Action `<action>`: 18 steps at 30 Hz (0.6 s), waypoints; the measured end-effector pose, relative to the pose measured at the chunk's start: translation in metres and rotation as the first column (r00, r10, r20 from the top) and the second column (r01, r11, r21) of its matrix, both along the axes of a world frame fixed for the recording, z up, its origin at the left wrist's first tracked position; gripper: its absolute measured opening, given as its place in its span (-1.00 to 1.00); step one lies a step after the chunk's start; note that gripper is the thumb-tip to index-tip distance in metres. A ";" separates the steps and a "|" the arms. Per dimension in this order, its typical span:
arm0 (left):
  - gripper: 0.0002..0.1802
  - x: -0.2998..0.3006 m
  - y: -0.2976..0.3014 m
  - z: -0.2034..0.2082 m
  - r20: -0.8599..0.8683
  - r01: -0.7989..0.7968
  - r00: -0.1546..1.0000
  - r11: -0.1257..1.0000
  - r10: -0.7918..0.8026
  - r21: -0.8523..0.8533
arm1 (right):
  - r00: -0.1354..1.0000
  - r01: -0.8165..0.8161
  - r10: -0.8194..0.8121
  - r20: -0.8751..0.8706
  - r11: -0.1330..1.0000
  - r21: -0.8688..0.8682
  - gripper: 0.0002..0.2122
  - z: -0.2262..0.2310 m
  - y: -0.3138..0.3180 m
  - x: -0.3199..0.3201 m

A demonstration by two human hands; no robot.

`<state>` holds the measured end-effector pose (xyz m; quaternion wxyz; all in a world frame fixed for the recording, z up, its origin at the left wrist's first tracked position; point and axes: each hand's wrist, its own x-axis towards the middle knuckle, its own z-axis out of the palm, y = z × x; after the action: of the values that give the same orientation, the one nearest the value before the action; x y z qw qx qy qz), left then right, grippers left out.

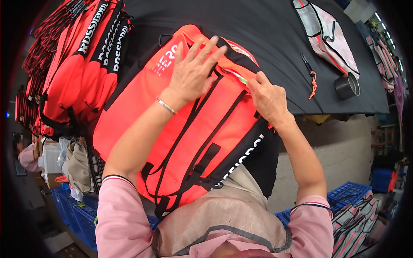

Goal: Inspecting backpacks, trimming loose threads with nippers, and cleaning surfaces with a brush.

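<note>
A bright red and black backpack (133, 124) lies tilted across the near table edge and against my body, its black straps running down its length. My left hand (191, 73) rests on its upper part, fingers stretched and spread, palm down. At the upper right seam, my right hand (267, 96) has its fingers curled and pinched on the backpack's edge. A small white and green strip shows beside those fingertips. Between the hands, the seam stands slightly raised, with pale lining visible above it.
Stacked red and black bags (77, 81) stand at the left. On the black-covered table (258, 21) are a pale unfinished bag piece (329, 41), thread snips (306, 63) with an orange cord (313, 84), and a dark metal cup (346, 86). Blue crates (350, 193) stand low on the right.
</note>
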<state>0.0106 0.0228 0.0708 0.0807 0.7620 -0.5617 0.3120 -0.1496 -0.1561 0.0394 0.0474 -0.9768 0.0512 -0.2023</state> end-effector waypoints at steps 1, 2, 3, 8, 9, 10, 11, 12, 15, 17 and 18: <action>-0.40 0.007 0.008 -0.005 0.004 -0.003 1.000 1.000 0.003 0.003 | 1.000 -0.003 0.003 0.004 1.000 0.003 -0.94 -0.001 0.000 -0.001; -0.40 0.017 0.020 -0.016 -0.191 0.007 0.982 0.996 0.010 0.089 | 1.000 -0.003 0.003 -0.005 1.000 0.009 -0.95 -0.003 -0.001 -0.002; -0.39 0.023 0.026 -0.025 -0.381 0.037 0.924 0.985 0.030 0.168 | 1.000 0.001 0.000 -0.018 1.000 0.014 -0.94 -0.005 -0.003 -0.004; -0.41 0.006 0.063 -0.053 -0.473 0.017 0.880 0.995 0.031 0.096 | 1.000 0.011 -0.011 -0.001 0.990 0.138 -0.95 0.029 -0.006 -0.013; -0.44 0.006 0.065 -0.055 -0.510 0.021 0.860 0.999 0.006 0.048 | 1.000 0.005 -0.009 0.019 0.976 0.216 -0.92 0.035 -0.006 -0.012; -0.47 0.006 0.067 -0.057 -0.545 0.023 0.838 1.000 -0.019 -0.001 | 1.000 -0.010 0.006 0.019 0.976 0.219 -0.92 0.037 -0.003 -0.006; -0.49 0.005 0.065 -0.057 -0.564 0.015 0.825 1.000 -0.015 -0.006 | 0.999 -0.037 0.029 0.034 0.967 0.252 -0.92 0.039 -0.001 -0.002; -0.49 0.006 0.064 -0.058 -0.566 0.011 0.824 1.000 -0.013 -0.007 | 0.997 -0.064 0.052 0.050 0.957 0.285 -0.92 0.040 0.000 0.003; -0.47 0.013 0.063 -0.059 -0.637 0.032 0.770 0.999 -0.044 -0.030 | 0.988 -0.124 0.139 -0.061 0.971 0.205 -0.92 0.013 -0.006 0.027; -0.46 0.019 0.063 -0.058 -0.776 0.028 0.627 0.998 -0.066 -0.063 | 0.958 -0.147 0.181 -0.222 0.976 0.159 -0.87 0.009 -0.010 0.041; -0.46 0.022 0.064 -0.057 -0.776 0.022 0.628 0.998 -0.063 -0.063 | 0.957 -0.153 0.186 -0.222 0.975 0.158 -0.87 0.010 -0.009 0.045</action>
<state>0.0322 0.0866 0.0137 0.3401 0.8064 -0.4824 -0.0355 -0.1042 -0.1655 0.0494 0.1265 -0.9889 -0.0136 -0.0764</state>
